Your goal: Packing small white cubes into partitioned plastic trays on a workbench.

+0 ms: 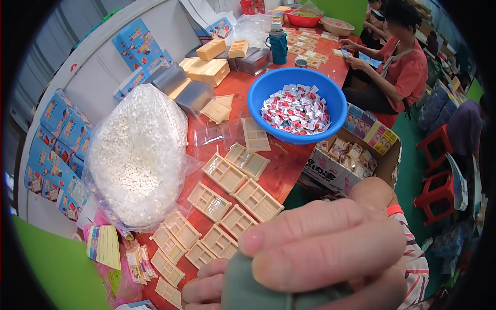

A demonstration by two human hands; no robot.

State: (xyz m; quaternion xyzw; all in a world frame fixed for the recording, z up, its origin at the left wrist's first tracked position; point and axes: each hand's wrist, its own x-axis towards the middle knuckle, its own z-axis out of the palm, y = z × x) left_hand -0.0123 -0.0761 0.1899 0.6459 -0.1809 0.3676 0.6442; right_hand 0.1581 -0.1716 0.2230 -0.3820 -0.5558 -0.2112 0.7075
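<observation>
Close in front of me, a smooth grey-green object (pixel 258 281) with rounded edges is cut off by the lower edge; I cannot make out its kind. My right hand (pixel 330 243) is closed over its top, fingers pressed together and bent across it. Only a few bent fingers of my left hand (pixel 206 287) show, holding its left side. Just beyond both hands, several beige compartment trays (pixel 237 221) lie in rows on the red table (pixel 281 178). Some of their compartments look glossy.
A clear bag of small white pieces (pixel 137 150) stands left. Behind the trays is a blue basin (pixel 253 116) of small wrapped packets. An open carton (pixel 330 175) sits beside the table. Stacked boxes (pixel 206 70) and a teal-covered flask (pixel 277 44) stand farther back. A co-worker (pixel 408 72) sits far right.
</observation>
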